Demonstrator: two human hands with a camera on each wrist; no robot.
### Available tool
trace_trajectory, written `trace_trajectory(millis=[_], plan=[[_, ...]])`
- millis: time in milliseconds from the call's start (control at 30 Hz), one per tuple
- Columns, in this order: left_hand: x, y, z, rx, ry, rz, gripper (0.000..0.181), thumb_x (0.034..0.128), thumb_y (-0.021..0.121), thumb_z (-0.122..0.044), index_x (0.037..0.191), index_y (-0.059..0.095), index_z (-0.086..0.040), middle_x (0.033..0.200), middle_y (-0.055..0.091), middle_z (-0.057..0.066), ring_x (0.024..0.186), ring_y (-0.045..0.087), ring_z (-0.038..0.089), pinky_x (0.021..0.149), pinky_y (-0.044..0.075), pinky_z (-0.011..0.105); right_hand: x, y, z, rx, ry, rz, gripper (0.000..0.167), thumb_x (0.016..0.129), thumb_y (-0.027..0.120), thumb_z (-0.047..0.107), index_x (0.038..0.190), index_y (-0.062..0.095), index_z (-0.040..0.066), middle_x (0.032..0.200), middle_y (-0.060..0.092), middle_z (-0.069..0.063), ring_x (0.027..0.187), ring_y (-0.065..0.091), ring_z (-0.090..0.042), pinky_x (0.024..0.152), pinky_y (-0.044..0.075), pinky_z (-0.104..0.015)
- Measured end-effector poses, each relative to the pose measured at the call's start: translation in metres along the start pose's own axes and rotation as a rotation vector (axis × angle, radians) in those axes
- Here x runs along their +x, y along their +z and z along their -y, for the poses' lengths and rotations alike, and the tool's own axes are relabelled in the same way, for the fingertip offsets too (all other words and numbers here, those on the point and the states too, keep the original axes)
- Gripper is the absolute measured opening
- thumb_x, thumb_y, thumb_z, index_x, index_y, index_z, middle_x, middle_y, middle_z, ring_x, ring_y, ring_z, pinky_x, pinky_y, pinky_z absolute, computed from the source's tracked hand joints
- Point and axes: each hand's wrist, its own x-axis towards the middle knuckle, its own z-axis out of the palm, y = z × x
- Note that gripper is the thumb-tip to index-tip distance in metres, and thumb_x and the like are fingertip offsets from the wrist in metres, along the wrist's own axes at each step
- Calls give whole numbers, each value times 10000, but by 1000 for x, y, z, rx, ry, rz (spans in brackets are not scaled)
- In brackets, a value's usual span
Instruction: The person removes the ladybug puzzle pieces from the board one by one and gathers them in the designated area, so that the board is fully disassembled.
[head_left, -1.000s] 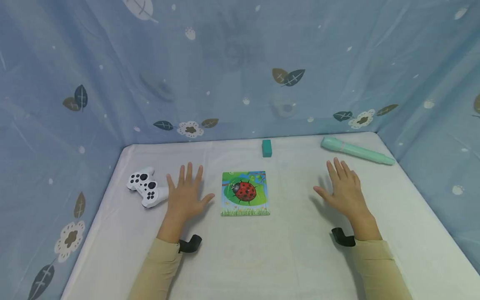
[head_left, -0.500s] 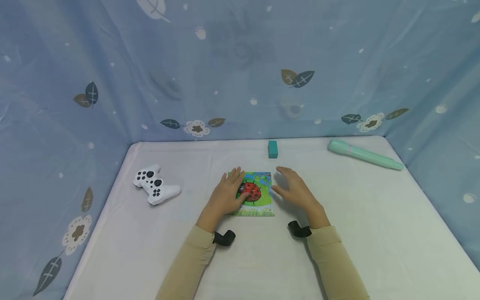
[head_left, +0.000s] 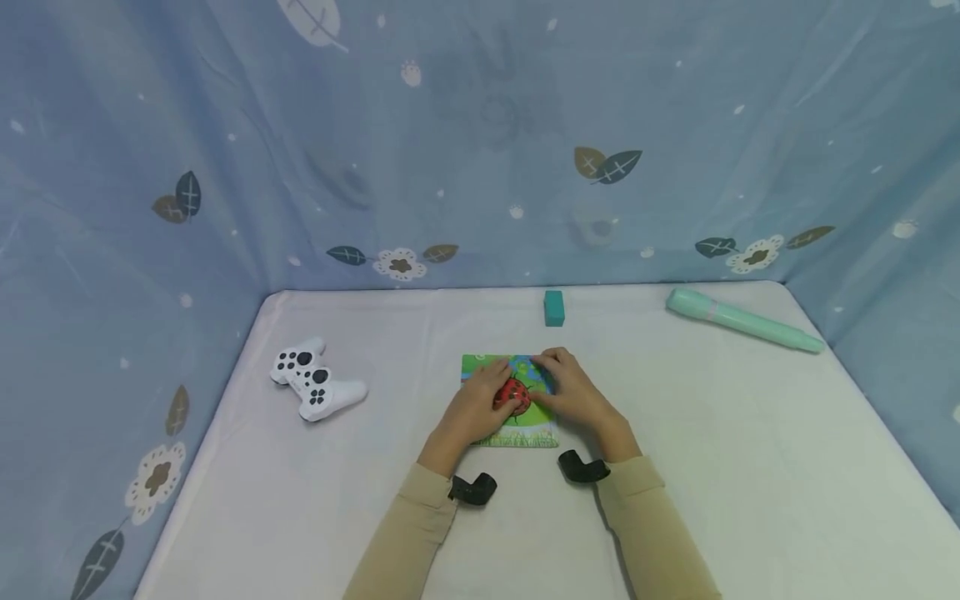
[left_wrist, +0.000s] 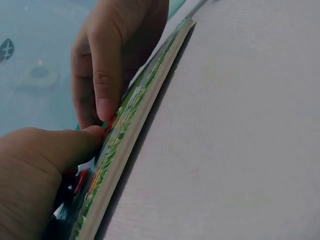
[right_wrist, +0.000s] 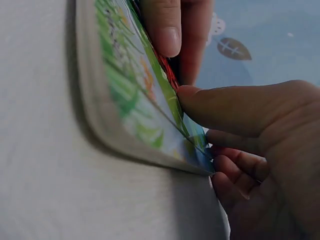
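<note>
In the head view a square ladybug jigsaw puzzle (head_left: 536, 433) lies flat on the white table, fine seams crossing its face up close. My left hand (head_left: 474, 410) rests over its left part, the thumb on the printed ladybug. From the right side my right hand (head_left: 576, 392) grips the puzzle, thumb (right_wrist: 215, 107) on the picture and fingers (right_wrist: 240, 172) curled at the edge, as seen in the right wrist view. Both thumb tips meet near the ladybug, whose left side is hidden by my left hand.
A white game controller (head_left: 315, 381) lies to the left. Behind the puzzle stands a small teal block (head_left: 554, 308). At the back right is a mint-green microphone-shaped stick (head_left: 742, 320). Blue patterned cloth (head_left: 480, 167) walls the table's back and sides.
Both hands, spread apart with straight fingers a second ago, have come inward to the puzzle. The left reached it first, then the right closed on its right side. The puzzle stays flat.
</note>
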Motion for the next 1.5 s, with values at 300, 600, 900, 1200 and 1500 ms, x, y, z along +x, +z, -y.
trace_trajectory(millis=[300,600,900,1200,1500], plan=[[4,-6,0,1,-11,7,532,921,612,-317,1357,515,-28,1466,434,101,1378,377,226,1162,308,404,3,-6,10,71,65,28,552,815,742,164,1275,499,-21,1234,403,-206,1188,393,-360,1049,388,-544],[4,-5,-3,-58,-35,23,541,915,622,-331,1358,516,-39,1465,437,93,1378,375,254,1150,327,422,1,-7,8,149,102,16,529,803,734,91,1250,478,-25,1264,431,-217,1192,413,-349,1056,381,-520],[4,-4,-5,-52,-50,39,570,914,619,-363,1376,499,-51,1481,417,83,1379,371,277,1141,342,422,-3,-8,5,203,111,-44,474,826,685,4,1278,544,-13,1250,511,-194,1161,511,-337,1026,432,-508],[2,0,-3,-47,-55,28,562,915,615,-361,1374,503,-55,1476,424,78,1375,377,274,1135,354,413,-5,-6,0,182,117,-48,453,861,661,21,1299,547,0,1236,529,-172,1155,529,-325,1027,445,-488],[0,2,0,-32,-68,9,555,912,622,-359,1364,514,-55,1476,424,74,1367,388,275,1139,344,423,-6,-13,-4,95,122,-92,433,885,644,59,1302,541,3,1254,516,-186,1203,500,-342,1055,413,-500]])
